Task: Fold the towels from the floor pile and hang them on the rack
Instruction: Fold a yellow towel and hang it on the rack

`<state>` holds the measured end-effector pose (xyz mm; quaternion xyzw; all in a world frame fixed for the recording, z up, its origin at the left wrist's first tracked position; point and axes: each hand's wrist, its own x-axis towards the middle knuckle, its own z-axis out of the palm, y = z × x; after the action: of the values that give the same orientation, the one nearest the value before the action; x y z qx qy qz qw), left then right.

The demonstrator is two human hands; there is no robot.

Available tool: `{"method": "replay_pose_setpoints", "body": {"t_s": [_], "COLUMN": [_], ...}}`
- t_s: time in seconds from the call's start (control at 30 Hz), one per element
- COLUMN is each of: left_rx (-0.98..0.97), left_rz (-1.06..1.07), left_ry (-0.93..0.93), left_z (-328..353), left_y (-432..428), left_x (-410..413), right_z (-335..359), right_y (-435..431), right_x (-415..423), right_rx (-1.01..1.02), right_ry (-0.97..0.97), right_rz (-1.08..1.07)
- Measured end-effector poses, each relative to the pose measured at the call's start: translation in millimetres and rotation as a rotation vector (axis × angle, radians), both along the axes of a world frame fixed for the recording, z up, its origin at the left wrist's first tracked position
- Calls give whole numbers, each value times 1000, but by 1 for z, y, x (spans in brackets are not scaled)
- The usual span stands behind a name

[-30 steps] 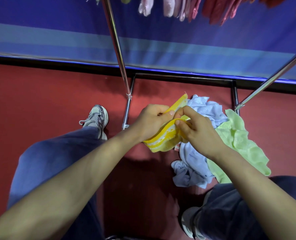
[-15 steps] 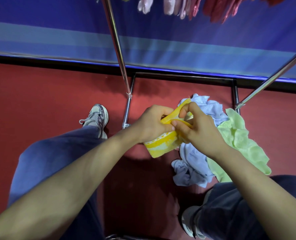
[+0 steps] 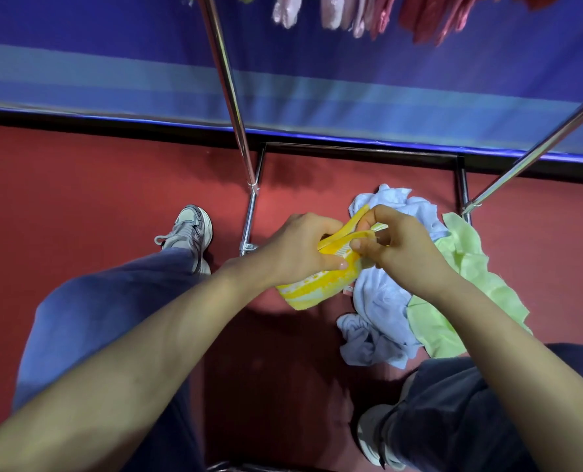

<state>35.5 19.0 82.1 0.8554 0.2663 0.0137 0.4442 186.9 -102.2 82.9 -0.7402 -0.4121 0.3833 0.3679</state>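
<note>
A yellow towel with white stripes (image 3: 317,287) is held folded in the air above the red floor. My left hand (image 3: 300,250) grips its left side with curled fingers. My right hand (image 3: 395,247) pinches its top edge between thumb and fingers. Under my right hand lies the floor pile: a crumpled pale blue towel (image 3: 382,308) and a light green towel (image 3: 467,287) beside it. The metal rack (image 3: 228,97) rises in front of me, with pink and red towels (image 3: 368,11) hanging at the top of the view.
The rack's base frame (image 3: 358,149) lies on the red floor (image 3: 79,199) around the pile, against a blue striped wall (image 3: 351,80). A second slanted pole (image 3: 535,155) stands at the right. My shoes (image 3: 186,229) and legs flank the pile.
The yellow towel has been folded smaller and its upper edge drawn down between my hands. My right hand has shifted slightly right along that edge; the floor pile has not moved.
</note>
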Motion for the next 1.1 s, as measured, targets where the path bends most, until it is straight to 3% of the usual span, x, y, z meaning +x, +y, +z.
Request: {"method": "replay_pose_setpoints", "body": {"t_s": [0.2, 0.73, 1.1], "left_rx": [71, 28, 39], "left_rz": [-75, -45, -46], "left_ry": [35, 31, 11], "left_z": [4, -2, -3], "left_y": [1, 3, 0], "left_x": [-2, -1, -1], "right_z": [3, 5, 2], "right_y": [2, 6, 5], "right_x": [4, 4, 5], "right_rx": [48, 137, 136], "right_ry": [-10, 220, 185], "right_rz": [-89, -328, -229]}}
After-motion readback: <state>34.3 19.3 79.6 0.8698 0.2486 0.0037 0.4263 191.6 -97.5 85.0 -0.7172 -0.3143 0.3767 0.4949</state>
